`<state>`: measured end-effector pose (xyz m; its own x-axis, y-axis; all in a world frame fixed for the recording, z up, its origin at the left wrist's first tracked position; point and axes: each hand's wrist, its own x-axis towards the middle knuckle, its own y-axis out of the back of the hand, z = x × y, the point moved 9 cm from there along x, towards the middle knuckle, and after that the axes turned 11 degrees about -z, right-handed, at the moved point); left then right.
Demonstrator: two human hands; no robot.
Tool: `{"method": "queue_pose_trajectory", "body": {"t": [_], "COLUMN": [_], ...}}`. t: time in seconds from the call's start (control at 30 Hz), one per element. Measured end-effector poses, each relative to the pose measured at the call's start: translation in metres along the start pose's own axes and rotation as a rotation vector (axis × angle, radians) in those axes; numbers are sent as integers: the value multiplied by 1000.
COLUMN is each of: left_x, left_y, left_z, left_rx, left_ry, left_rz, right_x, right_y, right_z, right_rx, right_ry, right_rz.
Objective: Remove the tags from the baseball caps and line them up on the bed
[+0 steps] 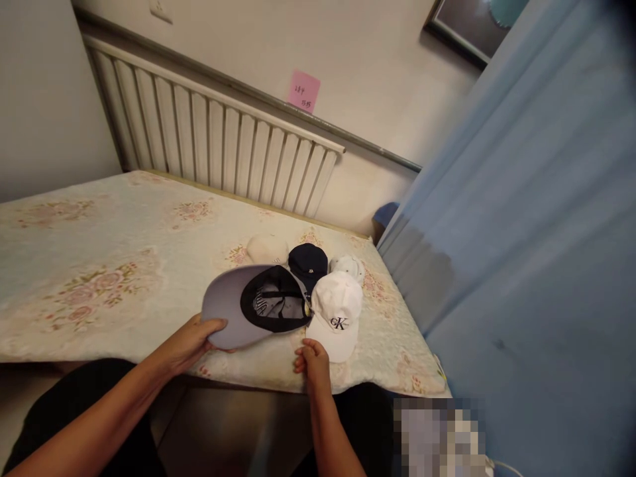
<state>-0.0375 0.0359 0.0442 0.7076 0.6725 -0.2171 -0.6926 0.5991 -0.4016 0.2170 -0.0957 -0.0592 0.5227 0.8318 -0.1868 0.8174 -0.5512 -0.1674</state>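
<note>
A grey-lilac baseball cap [223, 301] is tilted so that its dark inside and strap face me. My left hand [199, 334] grips its brim, thumb on top and fingers underneath. Just below the cap's other end is my right hand [314, 361], its fingers loosely curled and slightly apart, close to the brim of a white cap [338, 305] with black "CK" lettering. No object shows in that hand. Behind them lie a navy cap [307, 260], a cream cap [267, 248] and another whitish cap [348, 267]; the held cap partly covers the navy one.
The caps lie on a bed with a floral cover [124, 232]. A white radiator [223, 126] runs along the wall behind it. Blue curtain fabric [521, 232] hangs on the right. A pink note [304, 91] is stuck to the wall. Bottom right is blurred into blocks.
</note>
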Motion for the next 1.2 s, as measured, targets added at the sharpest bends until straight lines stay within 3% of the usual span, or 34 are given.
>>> {"method": "queue_pose_trajectory", "body": {"t": [0.17, 0.23, 0.37, 0.47, 0.63, 0.73, 0.8, 0.97, 1.03, 1.1, 1.13, 1.2], "left_x": [-12, -16, -24, -25, -8, 4, 12, 16, 5, -9, -13, -9], "left_y": [10, 14, 21, 32, 75, 107, 115, 108, 100, 75, 56, 19], "left_z": [-8, -12, -18, -18, -16, -13, -9, 6, 18, 33, 35, 19], "left_rx": [-8, 4, 78, 82, 51, 44, 15, 236, 502, 872, 1023, 1112], "left_ry": [48, 61, 109, 96, 23, -41, -91, -114, -165, -297, -361, -368], "left_rz": [14, 2, -27, -15, 150, 337, 389, 472, 599, 696, 678, 462], "right_x": [4, 8, 15, 17, 10, 4, -1, -14, -20, -25, -27, -29], "right_y": [11, 9, -9, -23, -45, -60, -71, -95, -103, -109, -112, -115], "right_z": [-18, -33, -56, -54, -40, -38, -40, -46, -44, -41, -39, -37], "right_rx": [-53, -183, -502, -528, -464, -349, -250, 10, 100, 174, 205, 257], "right_ry": [58, 110, 160, 125, 42, 3, -13, -57, -82, -106, -115, -127], "right_rz": [130, 151, 81, -6, -160, -243, -299, -398, -426, -442, -444, -441]}}
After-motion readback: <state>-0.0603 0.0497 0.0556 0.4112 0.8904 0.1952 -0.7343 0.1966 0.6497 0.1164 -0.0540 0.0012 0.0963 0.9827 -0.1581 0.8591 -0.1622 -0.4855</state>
